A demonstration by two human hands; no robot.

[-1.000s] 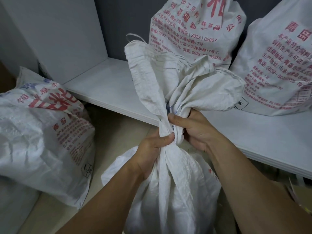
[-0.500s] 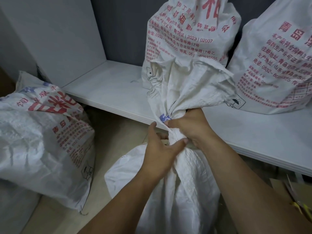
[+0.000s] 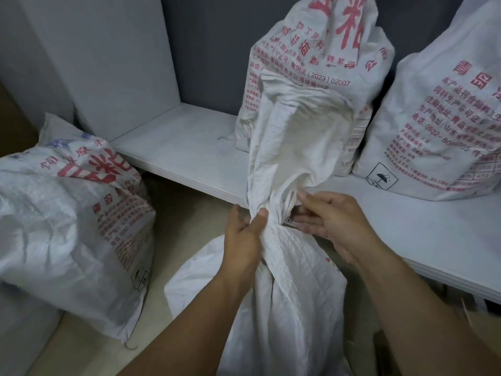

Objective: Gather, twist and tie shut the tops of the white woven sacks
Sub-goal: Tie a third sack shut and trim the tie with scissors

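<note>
A white woven sack stands on the floor in front of me, its top gathered and twisted into a narrow neck. Above the neck the loose top stands up and fans out. My left hand grips the neck from the left, thumb across the front. My right hand is just right of the neck, fingers nearly straight, its fingertips touching the fabric without curling round it.
A low white shelf runs behind the sack and carries two full printed sacks. Another printed sack lies on the floor at the left. A white upright panel stands at the back left.
My right hand has let go of the neck and opened, moving slightly right. My left hand has closed round the neck. The loose top now stands taller and narrower.
</note>
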